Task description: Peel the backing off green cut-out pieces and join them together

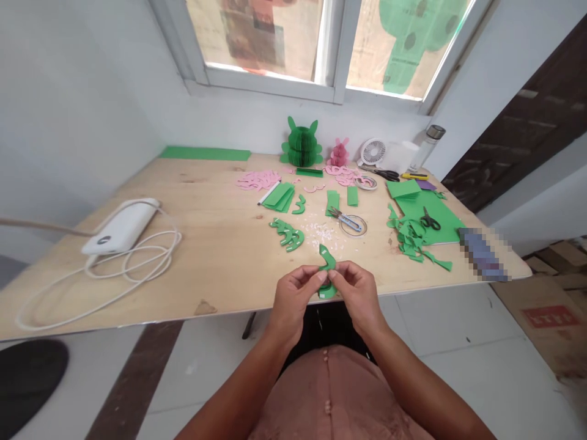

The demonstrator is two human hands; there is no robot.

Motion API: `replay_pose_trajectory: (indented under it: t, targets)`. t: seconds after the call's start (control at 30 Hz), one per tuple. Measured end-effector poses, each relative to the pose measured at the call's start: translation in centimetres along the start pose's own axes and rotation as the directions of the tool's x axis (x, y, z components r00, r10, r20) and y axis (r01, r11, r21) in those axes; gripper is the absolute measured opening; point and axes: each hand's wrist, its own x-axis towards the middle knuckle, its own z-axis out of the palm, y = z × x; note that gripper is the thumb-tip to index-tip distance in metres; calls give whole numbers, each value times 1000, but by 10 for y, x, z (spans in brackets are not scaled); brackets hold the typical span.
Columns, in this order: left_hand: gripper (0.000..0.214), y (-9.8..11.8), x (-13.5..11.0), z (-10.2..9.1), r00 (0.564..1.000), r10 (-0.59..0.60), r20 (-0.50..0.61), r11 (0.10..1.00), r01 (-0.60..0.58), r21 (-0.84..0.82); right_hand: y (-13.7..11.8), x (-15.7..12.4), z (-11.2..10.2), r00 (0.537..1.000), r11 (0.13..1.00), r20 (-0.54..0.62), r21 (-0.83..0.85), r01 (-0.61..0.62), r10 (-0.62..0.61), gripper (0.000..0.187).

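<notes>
Now, paper piece (327, 269): a curved green cutout, held upright just above the near edge of the desk (220, 244), in the middle of the view.
Left hand (293, 299): fingers drawn together, pinching the lower left of the paper piece.
Right hand (358, 293): thumb and fingertips pinching the piece from the right; the two hands nearly touch.
Desk: pale wood, running left to right under a window.
Cutout pile (288, 234): more curved green shapes, just beyond the hands, slightly left.
White scraps (323, 233): scattered right of that pile.
Snips (345, 219): lying across a tape ring (362, 231), right of the scraps.
Scissors (430, 220): black-handled, on a green sheet (447, 221) at the right, green offcuts (413, 239) beside it.
Paper rabbits: one green (301, 145), one pink (339, 153), at the far edge.
Power bank (121, 227): white, at the left, with its looped cable (132, 263).
</notes>
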Motion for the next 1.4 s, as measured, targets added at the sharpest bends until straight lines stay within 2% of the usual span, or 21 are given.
replay_pose_trajectory:
  t: [0.23,0.4,0.6,0.7,0.8,0.93,1.07,1.2,1.4]
  targets:
    - [17,-3,6,4,997,71,-17,997,-71,-12,-5,-2,-3,1000,1000,-22,14,-7,7,16]
    - [18,-1,11,10,993,96,-63,994,-98,-37,-4,-5,-7,999,999,38,-14,-33,33,19]
    - [23,3,9,10,998,-34,-47,992,28,-125,2,0,-8,1000,999,-9,-51,-6,6,16]
    - [26,1,4,7,995,-102,14,993,103,-65,5,3,-9,999,1000,-50,-1,-20,20,16]
    - [22,-2,1,5,990,-130,50,992,130,-2,6,5,-9,997,998,-61,53,-43,46,17]
    - [17,-3,4,2,997,-77,-20,997,77,3,5,8,-8,998,991,21,116,-63,61,17]
    - [16,-4,12,-1,996,19,-84,998,-13,66,7,11,-4,995,992,67,103,-77,70,17]
    - [17,-9,15,-2,994,41,-103,998,-35,61,14,15,-1,998,993,25,95,-67,65,16]
    - [26,-10,15,-2,999,-4,-44,1000,5,23,19,21,-3,996,986,-41,150,-76,83,14]
